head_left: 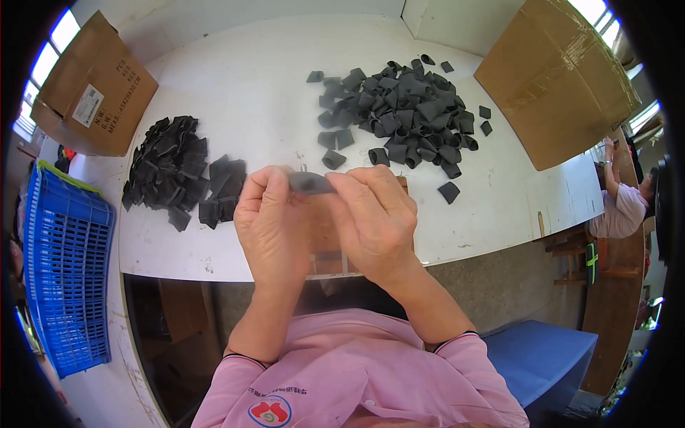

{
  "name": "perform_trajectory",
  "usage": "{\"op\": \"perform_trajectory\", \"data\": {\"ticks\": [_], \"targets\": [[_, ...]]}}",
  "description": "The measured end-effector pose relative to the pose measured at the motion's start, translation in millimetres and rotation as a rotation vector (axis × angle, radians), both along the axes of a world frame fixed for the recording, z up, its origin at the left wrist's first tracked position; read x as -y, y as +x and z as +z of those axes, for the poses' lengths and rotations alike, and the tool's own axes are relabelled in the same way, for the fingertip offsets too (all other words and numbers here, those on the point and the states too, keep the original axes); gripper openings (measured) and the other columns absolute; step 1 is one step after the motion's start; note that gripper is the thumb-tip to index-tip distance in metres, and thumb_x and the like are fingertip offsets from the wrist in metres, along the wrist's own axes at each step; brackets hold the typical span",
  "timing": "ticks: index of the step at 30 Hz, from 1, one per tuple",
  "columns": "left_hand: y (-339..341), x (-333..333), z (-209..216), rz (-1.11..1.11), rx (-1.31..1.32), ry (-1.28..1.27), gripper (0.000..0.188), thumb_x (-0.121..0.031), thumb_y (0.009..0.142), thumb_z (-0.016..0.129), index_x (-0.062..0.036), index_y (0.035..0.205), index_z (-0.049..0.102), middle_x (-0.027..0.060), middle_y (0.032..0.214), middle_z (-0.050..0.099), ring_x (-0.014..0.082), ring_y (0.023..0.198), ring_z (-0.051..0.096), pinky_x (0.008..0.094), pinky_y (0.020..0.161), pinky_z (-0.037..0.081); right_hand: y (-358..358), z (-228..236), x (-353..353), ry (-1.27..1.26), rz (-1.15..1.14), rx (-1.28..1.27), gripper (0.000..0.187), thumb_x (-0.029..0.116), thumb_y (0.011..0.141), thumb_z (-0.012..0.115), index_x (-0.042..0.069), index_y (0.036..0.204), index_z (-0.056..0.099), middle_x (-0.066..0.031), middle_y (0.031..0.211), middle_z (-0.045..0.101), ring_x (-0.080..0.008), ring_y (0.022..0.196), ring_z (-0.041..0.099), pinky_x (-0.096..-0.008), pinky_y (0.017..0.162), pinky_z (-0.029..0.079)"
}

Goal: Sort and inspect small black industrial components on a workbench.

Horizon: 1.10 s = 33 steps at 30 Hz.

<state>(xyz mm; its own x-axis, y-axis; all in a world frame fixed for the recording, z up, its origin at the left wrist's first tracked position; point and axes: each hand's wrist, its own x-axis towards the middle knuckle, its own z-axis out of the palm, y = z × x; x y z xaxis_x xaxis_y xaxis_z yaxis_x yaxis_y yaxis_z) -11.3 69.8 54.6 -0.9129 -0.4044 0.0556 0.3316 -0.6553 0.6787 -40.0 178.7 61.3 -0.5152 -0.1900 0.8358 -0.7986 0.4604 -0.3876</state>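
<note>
Between my two hands, a dark grey piece of soft material [311, 183], like a short sleeve, is stretched sideways over the near part of the white table. My left hand [270, 217] pinches its left end between thumb and fingers. At the right end, the fingertips of my right hand [376, 214] close on it. Left of my hands lies a heap of flat black pieces [168, 167], with a smaller stack [227, 182] beside it. Many dark grey tube-shaped sleeves [410, 107] are piled beyond my right hand, several with their open ends showing.
The white table [257, 93] carries a cardboard box [96, 85] at the far left and another cardboard box [556, 85] at the far right. A blue plastic basket [68, 271] stands left. A brown wooden piece [321, 225] lies under my hands. Another person [622, 203] sits at the right.
</note>
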Motion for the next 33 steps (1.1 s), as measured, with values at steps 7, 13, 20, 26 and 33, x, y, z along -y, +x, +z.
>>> {"op": "perform_trajectory", "data": {"ticks": [7, 13, 20, 26, 33], "targets": [[5.5, 0.8, -11.4, 0.025, -0.029, -0.194, 0.008, -0.01, 0.086, 0.051, -0.0023, 0.087, 0.053, 0.0047, 0.084, 0.054, 0.0112, 0.079, 0.05, 0.027, 0.075, 0.039, 0.1, -15.0, -5.7, -0.096, 0.168, 0.226, 0.019, -0.006, 0.063, 0.063, -0.002, 0.081, 0.059, -0.0099, 0.071, 0.054, -0.0229, 0.061, 0.052, -0.0291, 0.053, 0.041], [0.3, 18.5, -7.5, -0.139, 0.12, -0.723, 0.01, -0.004, 0.079, 0.054, 0.0012, 0.087, 0.058, -0.0004, 0.066, 0.056, 0.0049, 0.057, 0.049, 0.0178, 0.051, 0.04, -4.8, -8.8, -8.0, 0.082, 0.103, 0.198, 0.014, -0.001, 0.064, 0.065, 0.002, 0.075, 0.057, -0.0069, 0.069, 0.052, -0.0222, 0.064, 0.052, -0.0314, 0.052, 0.042], [6.6, 11.2, -20.6, -0.146, 0.159, -0.765, 0.011, -0.009, 0.082, 0.055, 0.0007, 0.077, 0.054, 0.0036, 0.052, 0.053, 0.0056, 0.046, 0.047, 0.0214, 0.041, 0.035, -1.3, -9.5, -5.3, 0.11, 0.074, 0.126, 0.014, -0.002, 0.063, 0.065, 0.0, 0.074, 0.057, -0.0086, 0.067, 0.052, -0.0231, 0.058, 0.05, -0.0302, 0.048, 0.04], [-18.2, 48.8, -65.4, 0.38, 0.128, -1.268, 0.007, -0.004, 0.08, 0.053, 0.0017, 0.084, 0.054, 0.0063, 0.068, 0.056, 0.0108, 0.056, 0.05, 0.0227, 0.05, 0.039, -19.3, 8.6, -28.3, -0.07, 0.355, 0.791, 0.008, 0.005, 0.076, 0.059, -0.001, 0.072, 0.056, -0.0064, 0.066, 0.054, -0.0127, 0.057, 0.05, -0.0261, 0.046, 0.038], [-76.0, 174.6, -118.7, 0.38, 1.024, -1.782, 0.039, -0.027, 0.072, 0.059, 0.003, 0.096, 0.054, 0.0217, 0.091, 0.052, 0.0352, 0.091, 0.048, 0.0415, 0.076, 0.041, -26.0, -12.2, -38.4, -0.55, 0.299, 1.117, 0.03, 0.024, 0.088, 0.046, -0.004, 0.093, 0.057, -0.0026, 0.068, 0.056, -0.0051, 0.054, 0.045, -0.0179, 0.049, 0.037]]}}
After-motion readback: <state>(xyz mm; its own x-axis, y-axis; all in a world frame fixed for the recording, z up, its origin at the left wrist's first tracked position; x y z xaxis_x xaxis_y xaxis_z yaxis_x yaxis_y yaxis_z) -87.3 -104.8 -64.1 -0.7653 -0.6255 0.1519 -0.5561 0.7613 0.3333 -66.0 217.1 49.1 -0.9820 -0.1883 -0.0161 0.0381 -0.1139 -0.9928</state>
